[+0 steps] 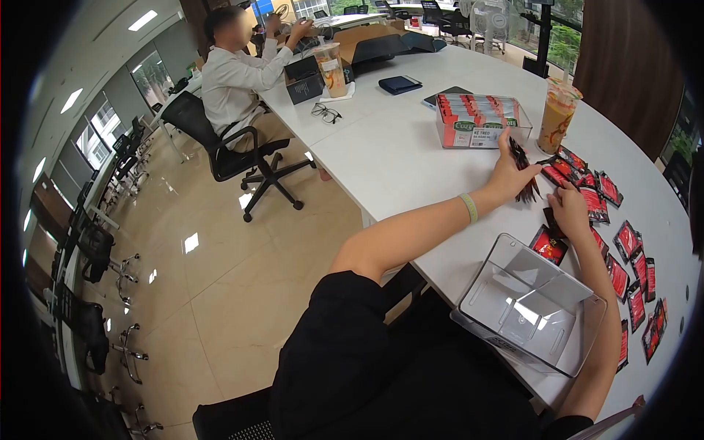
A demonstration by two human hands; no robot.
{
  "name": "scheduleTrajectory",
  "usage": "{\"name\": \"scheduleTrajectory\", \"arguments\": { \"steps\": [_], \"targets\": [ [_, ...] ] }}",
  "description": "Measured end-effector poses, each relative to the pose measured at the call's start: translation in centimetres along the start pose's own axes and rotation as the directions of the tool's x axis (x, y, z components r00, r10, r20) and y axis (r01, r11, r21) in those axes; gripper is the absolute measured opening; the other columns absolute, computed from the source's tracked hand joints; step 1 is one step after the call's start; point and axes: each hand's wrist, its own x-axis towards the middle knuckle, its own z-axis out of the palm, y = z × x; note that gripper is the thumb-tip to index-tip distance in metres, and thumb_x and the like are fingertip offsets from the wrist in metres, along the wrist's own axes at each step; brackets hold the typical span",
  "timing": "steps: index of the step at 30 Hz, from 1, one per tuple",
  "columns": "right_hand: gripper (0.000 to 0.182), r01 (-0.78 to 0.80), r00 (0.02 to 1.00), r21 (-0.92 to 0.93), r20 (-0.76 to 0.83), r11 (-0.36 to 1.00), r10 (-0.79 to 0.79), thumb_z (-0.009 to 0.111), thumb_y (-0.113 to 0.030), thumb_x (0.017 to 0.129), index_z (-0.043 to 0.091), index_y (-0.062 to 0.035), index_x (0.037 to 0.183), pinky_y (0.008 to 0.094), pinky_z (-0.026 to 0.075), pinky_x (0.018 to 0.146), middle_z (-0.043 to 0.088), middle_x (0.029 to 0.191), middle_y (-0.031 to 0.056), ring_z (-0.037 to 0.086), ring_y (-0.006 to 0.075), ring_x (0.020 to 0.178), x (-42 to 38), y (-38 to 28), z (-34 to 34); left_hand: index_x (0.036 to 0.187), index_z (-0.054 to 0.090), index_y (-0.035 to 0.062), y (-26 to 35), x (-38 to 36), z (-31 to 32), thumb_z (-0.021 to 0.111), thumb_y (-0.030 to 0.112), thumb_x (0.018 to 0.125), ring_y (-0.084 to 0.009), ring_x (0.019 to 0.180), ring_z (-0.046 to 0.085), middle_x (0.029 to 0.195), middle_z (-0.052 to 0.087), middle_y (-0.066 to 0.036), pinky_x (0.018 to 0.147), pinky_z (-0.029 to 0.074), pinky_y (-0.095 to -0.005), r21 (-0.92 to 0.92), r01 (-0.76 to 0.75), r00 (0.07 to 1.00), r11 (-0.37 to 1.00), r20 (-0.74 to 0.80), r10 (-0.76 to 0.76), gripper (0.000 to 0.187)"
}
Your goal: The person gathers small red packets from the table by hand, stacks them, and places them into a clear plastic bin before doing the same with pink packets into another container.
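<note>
My left hand [507, 176] is closed around an upright stack of black-and-red sachets [523, 170], seen mostly from their thin edges. Just to its right, my right hand [572, 211] has its fingers curled, with a dark sachet [553, 222] at its palm side. Its fingertips are close to a loose pile of red sachets [592, 204]. Another red sachet [548, 246] lies below that hand. By my right forearm stands a clear plastic box [513, 293] with no sachets in it. Beyond my left hand is a second clear box [469, 138] filled with red-and-white packets.
More sachets [636, 275] are scattered along the right side of the white table [411, 169]. A tall iced drink [559, 117] stands beside the filled box. Farther off are a dark wallet [400, 85], glasses [326, 113], another drink [332, 70] and a seated person [233, 81].
</note>
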Motion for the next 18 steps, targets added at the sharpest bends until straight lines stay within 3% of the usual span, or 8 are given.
{"name": "scheduleTrajectory", "arguments": {
  "steps": [2, 6, 8, 9, 10, 12, 13, 18],
  "targets": [
    [0.017, 0.095, 0.961, 0.006, -0.260, 0.995, -0.090, 0.060, -0.009, 0.076, 0.060, 0.0068, 0.081, 0.0378, 0.045, 0.082, 0.056, 0.104, 0.0264, 0.055, 0.0405, 0.092, -0.2, 0.1, 0.3, 0.134, 0.002, 0.0134, 0.0, 0.0, -0.1, 0.069, 0.011, 0.072, -0.0147, 0.086, 0.049, 0.103, 0.045, -0.012, 0.079, 0.045, -0.0294, -0.010, 0.004, 1.000, 1.000, -0.021, -0.004, 0.092],
    [0.012, 0.189, 0.906, 0.115, -0.404, 0.975, -0.128, 0.055, -0.003, 0.080, 0.060, 0.0067, 0.086, 0.0339, 0.047, 0.076, 0.061, 0.095, 0.0199, 0.060, 0.0308, 0.087, 0.4, 0.5, -0.8, 0.134, 0.003, 0.0140, 0.9, -0.2, -0.1, 0.066, 0.009, 0.073, -0.0140, 0.088, 0.048, 0.105, 0.043, -0.011, 0.079, 0.043, -0.0288, -0.124, 0.090, 0.996, 0.988, -0.012, -0.092, 0.088],
    [0.013, 0.088, 0.915, 0.548, -0.375, 0.832, 0.150, 0.049, -0.001, 0.085, 0.059, 0.0054, 0.090, 0.0289, 0.050, 0.072, 0.061, 0.093, 0.0129, 0.060, 0.0178, 0.084, 0.3, 0.2, -0.8, 0.134, 0.003, 0.0142, 1.1, -0.1, 0.0, 0.065, 0.010, 0.073, -0.0139, 0.089, 0.048, 0.105, 0.042, -0.010, 0.080, 0.043, -0.0288, -0.157, 0.104, 0.994, 0.982, -0.013, -0.108, 0.087],
    [0.014, 0.216, 0.899, 0.729, -0.408, 0.650, 0.159, 0.044, -0.001, 0.088, 0.055, 0.0027, 0.098, 0.0251, 0.052, 0.071, 0.057, 0.090, 0.0051, 0.056, 0.0094, 0.080, 0.8, 0.3, -0.2, 0.134, 0.005, 0.0140, 1.1, -0.1, 0.1, 0.065, 0.011, 0.075, -0.0141, 0.090, 0.048, 0.106, 0.043, -0.010, 0.080, 0.042, -0.0291, -0.203, 0.126, 0.991, 0.971, -0.015, -0.132, 0.084],
    [0.014, 0.214, 0.899, 0.727, -0.408, 0.652, 0.161, 0.044, -0.001, 0.088, 0.055, 0.0027, 0.098, 0.0251, 0.052, 0.071, 0.057, 0.090, 0.0051, 0.056, 0.0094, 0.080, 0.9, 0.6, -0.2, 0.134, 0.007, 0.0138, 1.1, -0.1, 0.1, 0.064, 0.013, 0.076, -0.0144, 0.091, 0.048, 0.106, 0.044, -0.009, 0.080, 0.042, -0.0293, -0.247, 0.149, 0.987, 0.957, -0.017, -0.158, 0.081],
    [0.018, 0.113, 0.921, 0.947, -0.213, 0.300, 0.325, 0.041, 0.001, 0.089, 0.047, -0.0006, 0.106, 0.0252, 0.053, 0.073, 0.052, 0.086, 0.0027, 0.055, 0.0093, 0.074, 0.8, 0.4, -0.3, 0.134, 0.010, 0.0132, 1.0, 0.3, 0.2, 0.064, 0.015, 0.078, -0.0144, 0.093, 0.048, 0.107, 0.045, -0.009, 0.082, 0.041, -0.0290, -0.284, 0.177, 0.984, 0.942, 0.059, -0.167, 0.077],
    [0.022, 0.071, 0.941, 0.971, -0.141, 0.228, 0.308, 0.039, 0.002, 0.089, 0.041, -0.0036, 0.110, 0.0243, 0.053, 0.069, 0.049, 0.081, 0.0016, 0.054, 0.0083, 0.070, 0.3, -0.3, -0.5, 0.133, 0.014, 0.0126, 0.8, 0.5, 0.2, 0.064, 0.017, 0.079, -0.0144, 0.095, 0.048, 0.108, 0.046, -0.008, 0.083, 0.041, -0.0286, -0.316, 0.206, 0.976, 0.926, 0.134, -0.171, 0.074],
    [0.023, -0.145, 0.985, 0.948, 0.112, 0.284, 0.129, 0.039, 0.002, 0.088, 0.042, -0.0059, 0.110, 0.0229, 0.053, 0.062, 0.049, 0.082, 0.0016, 0.056, 0.0091, 0.073, -0.8, -1.3, 0.0, 0.131, 0.026, 0.0105, 2.6, -0.7, 0.6, 0.063, 0.014, 0.080, -0.0131, 0.101, 0.046, 0.110, 0.047, -0.007, 0.089, 0.039, -0.0266, -0.254, 0.209, 0.947, 0.944, 0.293, -0.131, 0.063]
  ]
}}
